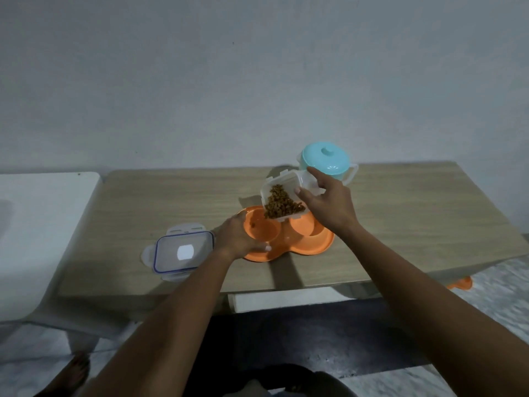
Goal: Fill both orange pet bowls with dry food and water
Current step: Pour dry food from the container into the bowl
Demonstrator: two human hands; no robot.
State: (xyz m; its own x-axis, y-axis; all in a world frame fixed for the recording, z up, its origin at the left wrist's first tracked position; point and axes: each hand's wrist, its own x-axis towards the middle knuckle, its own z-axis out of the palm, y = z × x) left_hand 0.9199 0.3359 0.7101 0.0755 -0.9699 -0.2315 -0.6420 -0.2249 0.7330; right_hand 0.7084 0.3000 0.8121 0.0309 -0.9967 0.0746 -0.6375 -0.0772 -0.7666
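An orange double pet bowl (312, 247) lies on the wooden table (400, 219). My right hand (329, 207) grips a clear plastic food container (282, 196), tilted toward the left cup, with brown dry food heaped at its lower edge. A few pellets lie in the left cup (262, 227); the right cup (303, 226) is partly hidden by my right hand. My left hand (240, 239) clasps the bowl's left rim. A teal lidded water jug (326, 161) stands behind the container.
The container's clear lid (183, 252) with a blue seal lies on the table left of the bowl. A white surface (37, 230) adjoins the table's left end. Another orange bowl (461, 283) peeks out on the floor under the table's right edge.
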